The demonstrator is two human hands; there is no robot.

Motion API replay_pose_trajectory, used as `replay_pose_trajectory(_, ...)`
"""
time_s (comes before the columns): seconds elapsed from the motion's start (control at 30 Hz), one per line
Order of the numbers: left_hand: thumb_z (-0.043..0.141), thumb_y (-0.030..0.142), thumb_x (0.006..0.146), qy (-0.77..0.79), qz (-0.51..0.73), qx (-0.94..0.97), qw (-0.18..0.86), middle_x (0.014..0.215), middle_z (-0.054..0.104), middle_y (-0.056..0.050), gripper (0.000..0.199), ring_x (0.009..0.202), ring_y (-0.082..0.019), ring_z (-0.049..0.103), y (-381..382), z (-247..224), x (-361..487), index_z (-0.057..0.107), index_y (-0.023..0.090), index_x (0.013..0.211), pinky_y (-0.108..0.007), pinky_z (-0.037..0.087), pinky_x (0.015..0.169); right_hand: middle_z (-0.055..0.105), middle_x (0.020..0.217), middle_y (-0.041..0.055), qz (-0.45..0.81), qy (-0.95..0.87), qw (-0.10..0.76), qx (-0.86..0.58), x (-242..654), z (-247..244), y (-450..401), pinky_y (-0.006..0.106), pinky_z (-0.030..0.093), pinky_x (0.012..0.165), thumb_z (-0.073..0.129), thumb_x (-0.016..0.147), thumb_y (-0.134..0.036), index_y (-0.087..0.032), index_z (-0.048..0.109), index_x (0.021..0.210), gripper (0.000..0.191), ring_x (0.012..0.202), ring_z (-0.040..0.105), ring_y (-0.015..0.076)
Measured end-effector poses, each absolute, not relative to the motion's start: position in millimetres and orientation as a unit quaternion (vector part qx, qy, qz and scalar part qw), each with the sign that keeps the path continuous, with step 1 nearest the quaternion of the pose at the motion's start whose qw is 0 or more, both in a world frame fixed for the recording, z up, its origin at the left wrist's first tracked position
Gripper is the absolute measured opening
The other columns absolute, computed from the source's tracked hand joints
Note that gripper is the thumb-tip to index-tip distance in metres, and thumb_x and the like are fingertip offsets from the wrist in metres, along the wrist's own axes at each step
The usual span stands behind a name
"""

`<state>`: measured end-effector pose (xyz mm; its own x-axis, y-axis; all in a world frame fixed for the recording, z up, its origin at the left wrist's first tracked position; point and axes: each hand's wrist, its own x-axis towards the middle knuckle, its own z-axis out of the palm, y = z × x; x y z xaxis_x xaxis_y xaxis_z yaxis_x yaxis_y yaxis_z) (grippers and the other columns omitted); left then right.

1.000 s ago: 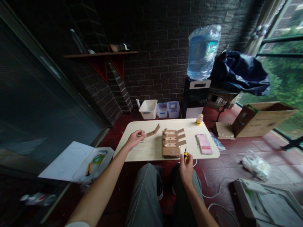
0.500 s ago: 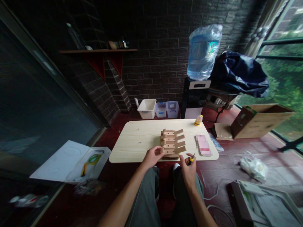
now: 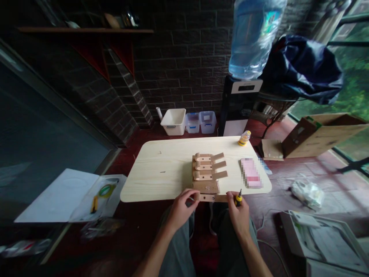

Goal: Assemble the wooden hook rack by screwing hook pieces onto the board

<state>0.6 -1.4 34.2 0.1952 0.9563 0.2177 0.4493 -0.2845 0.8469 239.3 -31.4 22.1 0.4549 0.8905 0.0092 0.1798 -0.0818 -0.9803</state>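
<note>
My left hand (image 3: 183, 207) pinches the rounded left end of a wooden strip (image 3: 208, 197) with two dark holes, held level at the table's front edge. My right hand (image 3: 238, 213) has its fingers closed on the strip's other end. That same hand also keeps a small screwdriver (image 3: 238, 199) with a yellow and black handle, its tip pointing up. Just beyond, three similar wooden pieces (image 3: 203, 177) lie side by side across a brown block (image 3: 206, 187), each with a flat tab angled up at the right.
On the pale wooden table (image 3: 150, 173) are a pink boxy item (image 3: 250, 173), blurred in part, a yellow-based clear container (image 3: 244, 138) and two tiny dark bits. An open white case (image 3: 108, 192) lies left of the table. A cardboard box (image 3: 319, 134) and water dispenser (image 3: 240, 104) stand beyond it.
The nearest wooden strip has come off the block toward me. My right hand has closed on its right end, still holding the screwdriver. The view has tilted down and closer.
</note>
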Motion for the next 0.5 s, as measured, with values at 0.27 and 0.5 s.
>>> replay_pose_trajectory(0.27,0.064,0.019,0.094,0.496,0.418,0.72,0.246,0.117,0.073,-0.007,0.031,0.109,-0.019,0.071,18.8,14.0,-1.9,0.071,0.028,0.123,-0.032,0.062,0.095,0.07,0.077,0.0043,0.323,-0.411,0.5,-0.691,235.6,11.3,-2.7,0.033,0.047,0.072,0.057,0.093,-0.062,-0.017,0.073,0.091,0.048,0.074,0.062,0.0231)
replay_pose_trajectory(0.5,0.063,0.013,0.092,0.518,0.402,0.716,0.24,0.123,0.071,-0.007,0.041,0.115,-0.02,0.068,34.7,1.8,-3.3,0.065,0.028,0.131,-0.034,0.06,0.101,0.07,0.08,0.0049,0.321,-0.374,0.5,-0.712,226.7,-1.6,16.0,0.033,0.046,0.069,0.059,0.093,-0.061,-0.016,0.074,0.098,0.047,0.075,0.061,0.0225)
